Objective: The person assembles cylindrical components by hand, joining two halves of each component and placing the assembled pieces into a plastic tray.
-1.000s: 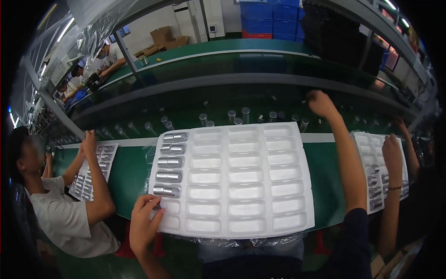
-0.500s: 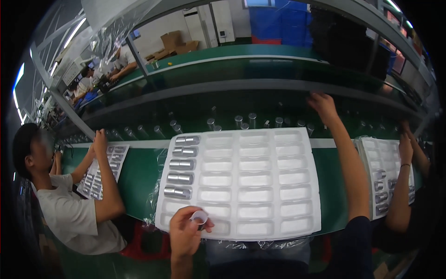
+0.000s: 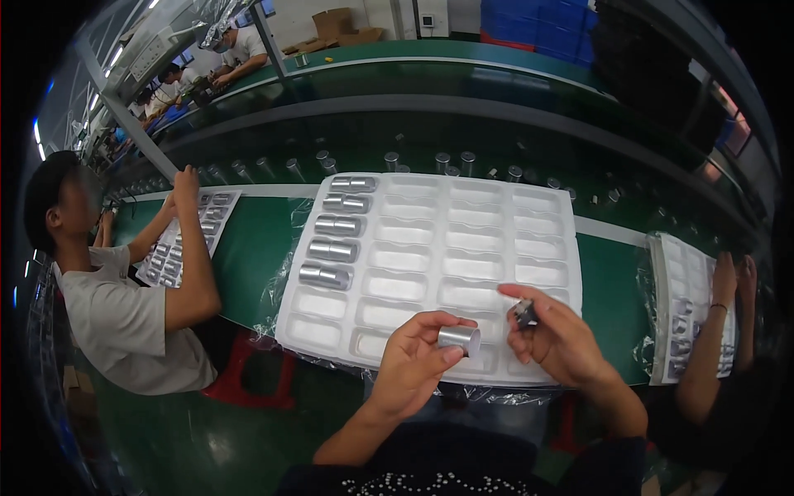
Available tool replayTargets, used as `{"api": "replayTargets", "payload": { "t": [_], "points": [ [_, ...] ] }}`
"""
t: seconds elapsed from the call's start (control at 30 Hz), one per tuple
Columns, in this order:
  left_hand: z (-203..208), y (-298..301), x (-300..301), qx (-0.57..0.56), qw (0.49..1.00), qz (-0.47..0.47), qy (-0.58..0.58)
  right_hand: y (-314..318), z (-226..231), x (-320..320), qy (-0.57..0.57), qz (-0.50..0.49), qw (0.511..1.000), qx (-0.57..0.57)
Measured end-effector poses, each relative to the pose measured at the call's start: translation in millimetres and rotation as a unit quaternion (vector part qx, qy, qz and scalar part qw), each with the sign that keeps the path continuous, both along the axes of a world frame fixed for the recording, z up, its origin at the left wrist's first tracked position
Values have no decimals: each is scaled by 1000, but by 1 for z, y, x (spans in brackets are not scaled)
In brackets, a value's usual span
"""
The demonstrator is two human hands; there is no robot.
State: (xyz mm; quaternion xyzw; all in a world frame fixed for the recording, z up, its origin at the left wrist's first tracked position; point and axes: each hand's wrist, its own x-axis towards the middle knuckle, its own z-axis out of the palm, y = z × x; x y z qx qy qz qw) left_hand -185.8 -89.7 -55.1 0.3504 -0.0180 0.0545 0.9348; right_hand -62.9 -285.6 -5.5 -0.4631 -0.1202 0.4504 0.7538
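In front of me lies a white foam tray (image 3: 400,286) with rows of moulded pockets. Several silver metal cylinders (image 3: 334,250) fill the upper pockets of its left column. My left hand (image 3: 418,364), above the tray's near edge, grips a silver metal tube (image 3: 457,337) with its open end toward the right. Just right of it, my right hand (image 3: 562,335) pinches a small dark-and-metal part (image 3: 525,313) in its fingertips. The tube and the part are apart. Its exact kind is too small to make out.
Beyond the tray, a row of upright metal cylinders (image 3: 442,160) stands along the green line. A co-worker (image 3: 124,273) handles a partly filled tray (image 3: 217,217) at left; another co-worker's arm (image 3: 711,331) is over a tray (image 3: 674,264) at right. A red stool (image 3: 260,368) stands lower left.
My right hand has come back from the far row to beside my left, now with a small part in it. My left hand has moved right and turned the tube sideways. The view has tilted down.
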Motion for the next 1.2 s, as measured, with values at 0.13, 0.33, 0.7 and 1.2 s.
{"api": "replayTargets", "payload": {
  "t": [0.13,0.33,0.7,1.2],
  "points": [
    [2,-7,-8,40,999,14,14,-3,3,-24,-106,23,993,-45],
    [19,-12,-19,-74,996,-40,14,-8,-11,-32,-240,-103,965,5],
    [5,-10,-24,-34,989,-124,78,-8,-6,-29,-488,-68,870,29],
    [17,-19,-22,168,967,-68,181,-4,10,-42,-713,-39,692,-103]
  ]
}}
